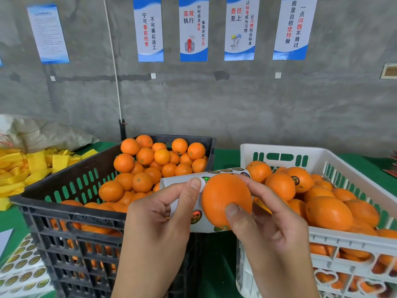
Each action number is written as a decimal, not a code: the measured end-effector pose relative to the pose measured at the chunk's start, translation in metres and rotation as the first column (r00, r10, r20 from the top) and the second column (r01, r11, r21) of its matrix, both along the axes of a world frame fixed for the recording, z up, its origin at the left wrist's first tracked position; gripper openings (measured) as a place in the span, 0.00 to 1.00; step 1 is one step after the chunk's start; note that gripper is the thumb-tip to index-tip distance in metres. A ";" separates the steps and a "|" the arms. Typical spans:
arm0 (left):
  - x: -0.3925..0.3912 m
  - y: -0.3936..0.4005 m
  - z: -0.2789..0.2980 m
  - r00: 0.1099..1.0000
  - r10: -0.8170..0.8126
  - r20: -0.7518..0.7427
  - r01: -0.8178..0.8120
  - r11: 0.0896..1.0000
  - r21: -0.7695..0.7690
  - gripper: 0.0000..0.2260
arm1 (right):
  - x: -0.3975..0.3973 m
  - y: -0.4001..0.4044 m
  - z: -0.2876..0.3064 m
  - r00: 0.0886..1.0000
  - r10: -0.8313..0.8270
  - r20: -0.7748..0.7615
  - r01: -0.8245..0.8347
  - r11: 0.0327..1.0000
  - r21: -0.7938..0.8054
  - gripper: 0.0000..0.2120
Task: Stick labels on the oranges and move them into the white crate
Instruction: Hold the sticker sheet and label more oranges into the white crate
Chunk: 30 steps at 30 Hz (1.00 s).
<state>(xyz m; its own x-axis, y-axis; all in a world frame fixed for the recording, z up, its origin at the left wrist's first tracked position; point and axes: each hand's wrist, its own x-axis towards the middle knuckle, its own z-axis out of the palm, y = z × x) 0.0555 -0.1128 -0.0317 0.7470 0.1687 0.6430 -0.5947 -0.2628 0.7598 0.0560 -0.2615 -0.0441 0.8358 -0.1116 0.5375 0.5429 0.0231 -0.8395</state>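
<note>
Head view, read from the left: yellow foam nets (25, 168) lay heaped on the green table (223, 158), and flat label sheets (23, 267) sat at the near left corner. Next came the black crate (71, 214), piled with unlabelled oranges (150, 166), the heap rising toward its far wall.

Between the two crates, the left hand (156, 229) gripped a curled sheet of labels (184, 214) — fingers wrapped round its left edge, thumb raised along the top. The sheet's long axis ran left to right and a little up toward the right, its far end reaching the white crate's rim. Round stickers showed along its top edge and lower face.

Just right of that thumb, the right hand (268, 220) held a single orange (225, 201) in front of the sheet, touching it. The thumb pressed the near face and the fingers curved over the top and right side. The fruit looked slightly egg-shaped, its long axis tilted from upper left to lower right. Whether a label was already on it could not be told.

Furthest right stood the white crate (348, 239), holding labelled oranges (298, 179) — dark round stickers showed on at least one of them.
</note>
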 end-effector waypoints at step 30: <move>0.009 0.000 -0.015 0.999 -0.017 0.047 0.005 0.966 0.258 0.31 | 0.016 -0.015 -0.002 0.982 -0.188 0.036 0.183 0.977 0.111 0.28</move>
